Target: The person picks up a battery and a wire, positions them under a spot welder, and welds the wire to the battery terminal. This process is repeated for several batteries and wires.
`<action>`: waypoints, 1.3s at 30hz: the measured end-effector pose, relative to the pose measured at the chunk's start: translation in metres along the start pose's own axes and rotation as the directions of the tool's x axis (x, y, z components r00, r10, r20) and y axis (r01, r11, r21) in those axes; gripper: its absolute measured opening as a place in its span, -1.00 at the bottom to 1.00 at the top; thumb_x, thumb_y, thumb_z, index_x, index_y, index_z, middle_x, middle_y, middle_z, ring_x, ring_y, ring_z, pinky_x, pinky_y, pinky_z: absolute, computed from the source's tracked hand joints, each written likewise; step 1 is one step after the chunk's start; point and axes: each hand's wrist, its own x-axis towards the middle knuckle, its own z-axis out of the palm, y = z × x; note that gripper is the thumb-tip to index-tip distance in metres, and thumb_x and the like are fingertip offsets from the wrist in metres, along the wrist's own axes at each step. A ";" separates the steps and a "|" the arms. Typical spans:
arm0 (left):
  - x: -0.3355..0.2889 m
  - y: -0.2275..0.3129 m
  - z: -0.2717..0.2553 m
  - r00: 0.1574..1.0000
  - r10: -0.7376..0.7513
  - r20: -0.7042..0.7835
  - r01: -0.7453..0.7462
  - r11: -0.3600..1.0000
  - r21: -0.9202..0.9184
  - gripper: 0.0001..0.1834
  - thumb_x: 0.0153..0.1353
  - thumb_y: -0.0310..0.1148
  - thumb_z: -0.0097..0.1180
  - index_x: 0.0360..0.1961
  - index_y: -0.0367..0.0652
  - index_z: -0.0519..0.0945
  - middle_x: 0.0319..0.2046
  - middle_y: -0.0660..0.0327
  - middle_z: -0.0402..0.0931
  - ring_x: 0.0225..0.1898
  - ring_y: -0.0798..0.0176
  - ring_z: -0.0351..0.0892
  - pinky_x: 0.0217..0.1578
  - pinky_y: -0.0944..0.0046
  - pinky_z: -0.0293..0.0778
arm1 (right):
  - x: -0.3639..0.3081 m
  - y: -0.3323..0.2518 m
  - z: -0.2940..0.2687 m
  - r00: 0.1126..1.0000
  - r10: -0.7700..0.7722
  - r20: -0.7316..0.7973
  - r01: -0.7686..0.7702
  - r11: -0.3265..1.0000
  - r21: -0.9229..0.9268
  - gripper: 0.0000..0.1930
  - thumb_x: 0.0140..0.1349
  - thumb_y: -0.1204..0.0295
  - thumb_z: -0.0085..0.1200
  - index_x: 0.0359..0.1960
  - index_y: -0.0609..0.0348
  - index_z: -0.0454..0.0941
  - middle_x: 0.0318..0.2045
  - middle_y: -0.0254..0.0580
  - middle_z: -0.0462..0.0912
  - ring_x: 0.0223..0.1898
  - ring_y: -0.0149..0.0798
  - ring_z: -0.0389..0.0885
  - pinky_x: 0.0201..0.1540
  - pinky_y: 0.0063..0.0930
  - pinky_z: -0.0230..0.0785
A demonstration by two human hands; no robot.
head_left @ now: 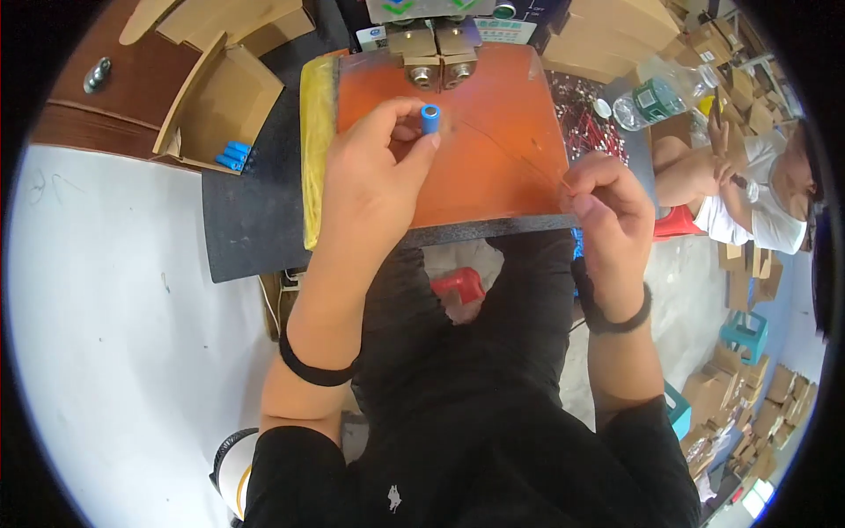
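Note:
My left hand [374, 163] pinches a blue cylindrical battery cell [429, 123] between thumb and fingers, with its round metal end facing up. It holds the cell over an orange mat [502, 132], in front of the metal head of a machine [440, 53]. At the mat's right edge, my right hand [612, 207] is closed in a pinch. Something very thin seems to show at its fingertips, too small to name. Beyond that hand lies a pile of thin red wires with small light-coloured ends [591, 132].
A cardboard box [216, 106] at the left holds several blue cells [233, 156]. Yellow wrapping [315, 158] lines the mat's left edge. A plastic bottle [656, 101] lies at the right, near its white cap [602, 108]. Another person [748, 180] sits beyond, among cartons.

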 end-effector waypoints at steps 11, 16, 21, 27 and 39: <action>0.008 -0.001 0.005 1.000 0.018 -0.019 -0.017 0.998 0.054 -0.66 0.20 -0.46 0.25 -0.02 -0.38 0.57 -0.27 0.21 0.66 -0.29 0.42 0.57 -0.20 0.41 0.49 | 0.007 0.014 0.008 0.993 0.116 -0.004 -0.114 0.984 0.137 -0.90 0.17 0.52 -0.02 -0.31 0.29 0.44 -0.38 -0.22 0.44 -0.34 -0.35 0.41 -0.24 -0.50 0.25; 0.009 -0.003 0.007 0.999 0.045 -0.030 -0.043 0.997 0.058 -0.65 0.20 -0.46 0.24 -0.01 -0.40 0.56 -0.27 0.21 0.65 -0.28 0.42 0.57 -0.19 0.41 0.49 | 0.008 0.012 0.007 0.990 0.142 -0.007 -0.140 0.983 0.116 -0.90 0.18 0.52 -0.02 -0.31 0.30 0.45 -0.39 -0.23 0.45 -0.33 -0.36 0.42 -0.22 -0.50 0.26; 0.010 -0.002 0.008 1.000 0.007 -0.022 -0.006 0.997 0.071 -0.64 0.20 -0.46 0.24 -0.01 -0.41 0.55 -0.27 0.21 0.65 -0.28 0.43 0.57 -0.17 0.41 0.48 | 0.009 0.010 0.007 0.983 0.182 0.008 -0.182 0.980 0.080 -0.90 0.20 0.52 -0.01 -0.29 0.31 0.47 -0.36 -0.24 0.48 -0.33 -0.38 0.43 -0.21 -0.51 0.26; 0.010 0.001 0.006 1.000 -0.010 -0.009 0.010 0.995 0.094 -0.68 0.20 -0.43 0.24 -0.06 -0.37 0.58 -0.29 0.21 0.66 -0.28 0.42 0.58 -0.17 0.41 0.47 | 0.009 0.011 0.004 0.981 0.194 0.022 -0.195 0.980 0.045 -0.90 0.22 0.54 -0.03 -0.28 0.31 0.48 -0.34 -0.26 0.50 -0.33 -0.40 0.43 -0.22 -0.52 0.27; 0.000 -0.005 0.000 0.996 0.072 0.048 -0.066 0.993 -0.100 -0.75 0.19 -0.40 0.24 -0.14 -0.29 0.59 -0.44 0.13 0.63 -0.45 0.32 0.55 -0.32 0.32 0.46 | 0.030 0.014 0.016 0.996 -0.070 0.056 0.076 0.991 -0.110 -0.97 0.23 0.60 0.09 -0.31 0.27 0.52 -0.40 -0.46 0.51 -0.38 -0.61 0.42 -0.30 -0.70 0.29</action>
